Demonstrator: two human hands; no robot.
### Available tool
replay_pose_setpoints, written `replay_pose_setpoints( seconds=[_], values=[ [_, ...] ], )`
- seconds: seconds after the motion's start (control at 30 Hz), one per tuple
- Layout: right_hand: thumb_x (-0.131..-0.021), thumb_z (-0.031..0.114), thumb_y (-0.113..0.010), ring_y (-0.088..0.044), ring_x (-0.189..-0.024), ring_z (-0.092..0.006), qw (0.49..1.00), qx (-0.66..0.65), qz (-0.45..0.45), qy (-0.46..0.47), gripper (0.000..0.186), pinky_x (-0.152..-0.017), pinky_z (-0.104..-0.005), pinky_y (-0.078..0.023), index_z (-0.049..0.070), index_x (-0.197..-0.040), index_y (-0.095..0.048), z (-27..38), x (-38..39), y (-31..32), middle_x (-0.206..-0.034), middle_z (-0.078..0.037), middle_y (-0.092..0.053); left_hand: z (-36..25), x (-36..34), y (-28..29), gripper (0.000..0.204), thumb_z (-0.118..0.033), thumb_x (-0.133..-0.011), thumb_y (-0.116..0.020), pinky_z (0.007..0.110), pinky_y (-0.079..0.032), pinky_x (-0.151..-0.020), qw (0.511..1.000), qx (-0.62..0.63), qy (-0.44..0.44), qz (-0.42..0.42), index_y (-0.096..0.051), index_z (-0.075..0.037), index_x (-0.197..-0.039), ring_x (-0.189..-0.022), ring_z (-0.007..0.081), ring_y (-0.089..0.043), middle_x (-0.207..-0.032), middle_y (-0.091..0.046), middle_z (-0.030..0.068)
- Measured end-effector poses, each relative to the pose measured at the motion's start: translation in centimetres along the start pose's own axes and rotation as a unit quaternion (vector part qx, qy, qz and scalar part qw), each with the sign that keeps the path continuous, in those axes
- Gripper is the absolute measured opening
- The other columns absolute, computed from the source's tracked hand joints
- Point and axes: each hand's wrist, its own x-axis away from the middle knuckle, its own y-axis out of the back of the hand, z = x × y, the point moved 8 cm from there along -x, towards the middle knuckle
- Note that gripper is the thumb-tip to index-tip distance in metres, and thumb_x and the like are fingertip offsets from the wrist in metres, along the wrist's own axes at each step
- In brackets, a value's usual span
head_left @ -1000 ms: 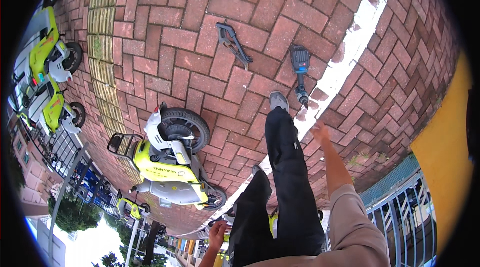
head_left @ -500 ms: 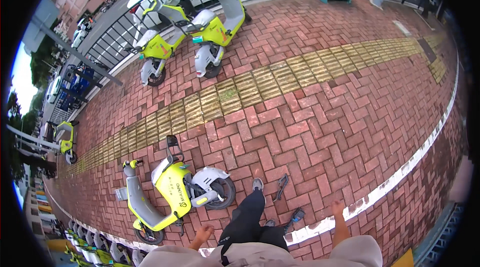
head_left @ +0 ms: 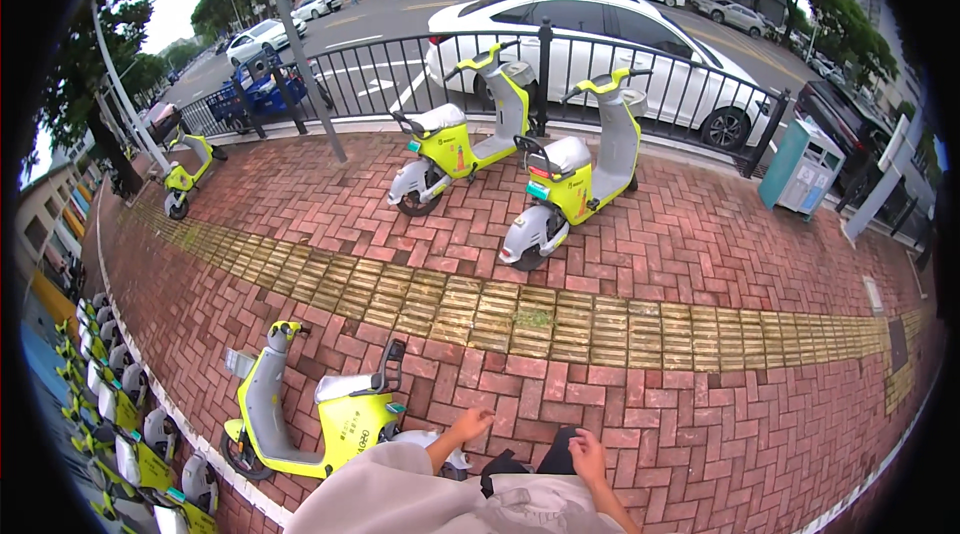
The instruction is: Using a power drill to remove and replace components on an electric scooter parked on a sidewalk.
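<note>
My left hand (head_left: pixel 474 424) hangs over the paving beside the rear of a yellow-green and grey scooter (head_left: pixel 340 429), fingers loosely bent and apart, holding nothing visible. My right hand (head_left: pixel 586 451) is by my dark-trousered thigh (head_left: pixel 556 459), its fingers also loosely bent and apart with nothing visible in them. The scooter stands side-on at lower left, its rear wheel partly hidden by my clothing. The two tools seen earlier on the bricks are out of sight.
Two similar scooters (head_left: pixel 575 196) (head_left: pixel 450 149) stand by a black railing (head_left: pixel 370 69), with white cars behind. A bin (head_left: pixel 800 169) is at right, a signpost (head_left: pixel 305 84) at back, parked scooters (head_left: pixel 130 414) at lower left. Yellow tactile paving (head_left: pixel 650 334) crosses the red bricks.
My view has swung up from my legs and the tools on the ground to the railing and street. My hands have come closer together near my body.
</note>
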Motion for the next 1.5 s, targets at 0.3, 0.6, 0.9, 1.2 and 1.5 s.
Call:
replay_pose_setpoints(
  seconds=[0.3,0.6,0.9,1.2,1.5],
  values=[
    [-0.086,0.023,-0.060,-0.065,-0.101,-0.0402,0.840,0.316,0.394,0.198,0.049,-0.086,-0.0466,-0.054,0.010,-0.133,-0.053,13.7,-20.6,-17.4,-0.118,-0.022,-0.063,-7.6,-14.1,13.9,0.035,-0.027,-0.091,-0.061,0.041,-0.054,-0.085,0.995,-0.094,-0.027,-0.018,-0.064,-0.004,-0.118,-0.097,0.0302,-0.069,-0.105,-0.071,0.0175],
    [-0.096,0.038,-0.056,-0.067,-0.101,-0.0228,0.857,0.023,0.484,-0.176,0.053,-0.086,-0.0386,-0.053,0.012,-0.142,-0.049,22.0,-48.7,-38.4,-0.126,-0.011,-0.065,-17.4,-15.4,41.9,0.037,-0.014,-0.089,-0.064,0.038,-0.047,-0.097,0.902,-0.024,0.004,-0.431,-0.060,-0.002,-0.123,-0.116,0.0343,-0.060,-0.126,-0.061,0.0191],
    [-0.101,0.062,-0.030,-0.036,-0.143,-0.0304,0.723,-0.273,0.585,-0.245,0.074,-0.115,-0.0504,-0.028,0.014,-0.156,-0.023,45.2,-51.3,-67.4,-0.162,-0.012,-0.024,-8.6,-29.5,64.6,0.063,-0.047,-0.102,-0.037,0.046,-0.032,-0.112,0.814,-0.066,-0.159,-0.555,-0.049,0.002,-0.140,-0.135,0.0354,-0.045,-0.148,-0.045,0.0215],
    [-0.091,0.031,-0.054,-0.044,-0.135,-0.0371,0.646,0.060,0.455,0.610,0.062,-0.111,-0.0457,-0.035,0.001,-0.144,-0.043,68.1,-55.0,-83.4,-0.149,-0.021,-0.042,-2.7,-39.1,85.4,0.084,-0.068,-0.098,-0.024,0.049,-0.027,-0.117,0.589,0.746,-0.266,-0.159,-0.027,-0.004,-0.152,-0.137,0.0353,-0.041,-0.153,-0.038,0.0188],
    [-0.094,0.026,-0.056,-0.069,-0.098,-0.0369,0.560,0.347,0.686,0.310,0.040,-0.090,-0.0434,-0.053,0.001,-0.124,-0.061,47.8,-71.4,-112.5,-0.103,-0.020,-0.072,24.2,-26.0,89.2,0.053,-0.044,-0.104,-0.041,0.039,-0.042,-0.101,0.581,0.682,-0.010,-0.444,-0.046,-0.008,-0.143,-0.125,0.0220,-0.055,-0.140,-0.055,0.0097]
  ],
)
